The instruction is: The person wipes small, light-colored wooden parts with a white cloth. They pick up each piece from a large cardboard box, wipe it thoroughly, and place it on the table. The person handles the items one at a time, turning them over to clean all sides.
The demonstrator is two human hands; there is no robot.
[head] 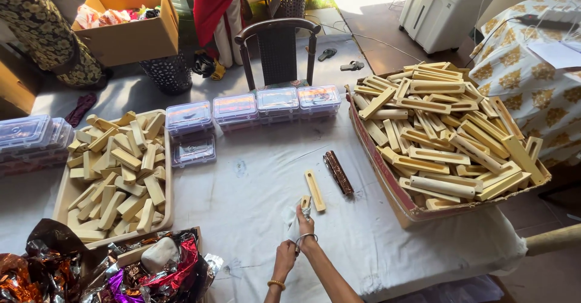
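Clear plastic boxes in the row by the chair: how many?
4 stacks side by side: first, second, third, fourth. One lower box sits in front; more at the left edge.

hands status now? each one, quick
Left hand: closed on the white cloth.
Right hand: closed on a small wooden block.

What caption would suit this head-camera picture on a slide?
Two hands, left hand and right hand, hold a small wooden block with a white cloth over a cloth-covered table.

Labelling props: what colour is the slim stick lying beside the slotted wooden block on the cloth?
Dark brown with a shiny patterned wrap, the stick shows best in the head view.
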